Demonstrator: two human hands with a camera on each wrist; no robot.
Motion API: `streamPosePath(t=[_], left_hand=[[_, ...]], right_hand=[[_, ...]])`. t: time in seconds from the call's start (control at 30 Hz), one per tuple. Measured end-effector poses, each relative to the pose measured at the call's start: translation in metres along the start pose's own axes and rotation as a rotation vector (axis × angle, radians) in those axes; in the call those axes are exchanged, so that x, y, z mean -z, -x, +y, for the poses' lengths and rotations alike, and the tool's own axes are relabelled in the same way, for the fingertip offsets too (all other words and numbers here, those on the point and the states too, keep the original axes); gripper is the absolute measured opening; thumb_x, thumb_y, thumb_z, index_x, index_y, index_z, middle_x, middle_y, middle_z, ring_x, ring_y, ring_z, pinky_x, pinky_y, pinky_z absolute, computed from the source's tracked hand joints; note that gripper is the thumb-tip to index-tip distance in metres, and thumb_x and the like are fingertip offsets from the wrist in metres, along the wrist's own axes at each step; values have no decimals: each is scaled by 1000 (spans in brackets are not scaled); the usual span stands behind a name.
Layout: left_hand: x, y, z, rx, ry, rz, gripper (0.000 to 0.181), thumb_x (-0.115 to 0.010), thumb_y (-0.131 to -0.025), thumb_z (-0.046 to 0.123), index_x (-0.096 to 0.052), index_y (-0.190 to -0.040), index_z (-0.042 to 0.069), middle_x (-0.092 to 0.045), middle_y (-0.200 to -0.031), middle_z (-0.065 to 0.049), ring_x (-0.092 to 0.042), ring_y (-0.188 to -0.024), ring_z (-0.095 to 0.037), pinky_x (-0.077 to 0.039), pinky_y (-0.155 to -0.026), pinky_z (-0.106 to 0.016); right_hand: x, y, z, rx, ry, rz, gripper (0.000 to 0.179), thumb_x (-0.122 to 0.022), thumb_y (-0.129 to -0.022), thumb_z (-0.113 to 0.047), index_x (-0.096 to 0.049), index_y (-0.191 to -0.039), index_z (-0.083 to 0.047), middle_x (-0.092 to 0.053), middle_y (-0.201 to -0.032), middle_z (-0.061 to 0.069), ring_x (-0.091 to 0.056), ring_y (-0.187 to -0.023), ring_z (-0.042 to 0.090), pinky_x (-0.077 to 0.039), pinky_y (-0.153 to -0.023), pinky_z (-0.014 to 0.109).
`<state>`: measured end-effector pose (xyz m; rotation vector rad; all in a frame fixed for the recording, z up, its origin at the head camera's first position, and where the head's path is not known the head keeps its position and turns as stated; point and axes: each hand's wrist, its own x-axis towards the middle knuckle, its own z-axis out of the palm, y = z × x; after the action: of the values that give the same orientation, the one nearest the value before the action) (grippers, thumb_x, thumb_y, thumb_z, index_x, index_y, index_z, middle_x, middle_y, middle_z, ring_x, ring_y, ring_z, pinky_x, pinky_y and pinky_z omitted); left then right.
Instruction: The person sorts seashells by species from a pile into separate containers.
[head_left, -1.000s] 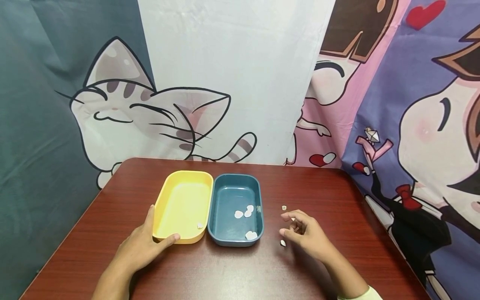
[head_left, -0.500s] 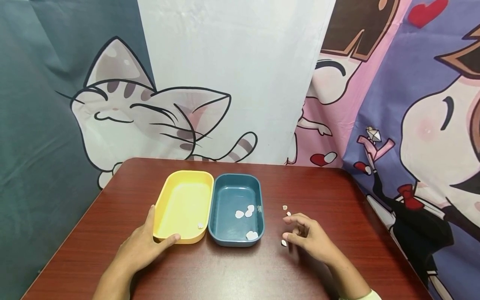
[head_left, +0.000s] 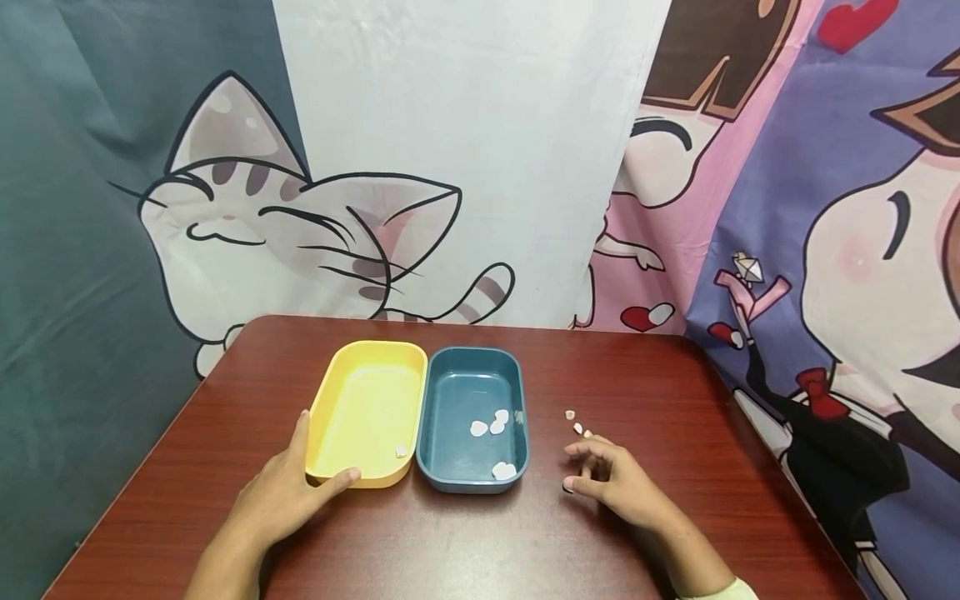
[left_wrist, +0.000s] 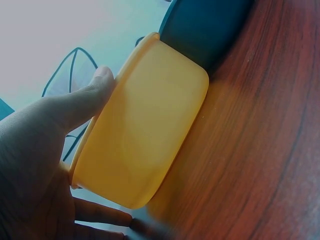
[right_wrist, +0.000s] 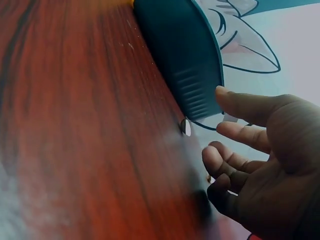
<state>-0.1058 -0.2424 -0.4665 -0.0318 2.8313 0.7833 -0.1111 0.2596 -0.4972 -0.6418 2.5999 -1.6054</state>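
Note:
My left hand [head_left: 281, 492] rests against the near left corner of a yellow rectangular tray [head_left: 318, 421]. Its thumb touches the near rim and its straight fingers lie along the left side. One small white pebble-like piece [head_left: 401, 452] lies inside that tray. Over the table on the right, my right hand [head_left: 618, 483] hovers with loosely bent fingers, thumb and forefinger apart, holding nothing visible. Below its thumb lies a small white piece [right_wrist: 186, 127], partly hidden in the head view. Beyond the fingers are more pale pieces [head_left: 570, 414], one partly covered by the hand.
A dark blue tray [head_left: 457, 367] stands close against the yellow one. Several flat white pieces [head_left: 478, 428] lie in it. Both trays stand on a reddish-brown wooden table [head_left: 450, 550]. A cartoon-printed cloth [head_left: 480, 167] hangs behind the table.
My right hand has shifted slightly nearer to me, uncovering pale pieces beyond its fingers and covering part of the near one. The left hand and both trays stay put.

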Motion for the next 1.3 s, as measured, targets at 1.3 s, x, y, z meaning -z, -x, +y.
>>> streamPosePath(t=[1.3], left_hand=[[0,-1,-1,-12,-3,-3,139,-63,-92,85,13,-173,2,-34,-170,-40,-50,-147,-60,-50,-99,-75]], right_hand=[[-7,6,16,104,101,25,22,-94,-79,-3,-84,-98,-7,-65,-106,14,-59,-90,10,-50,-72,25]])
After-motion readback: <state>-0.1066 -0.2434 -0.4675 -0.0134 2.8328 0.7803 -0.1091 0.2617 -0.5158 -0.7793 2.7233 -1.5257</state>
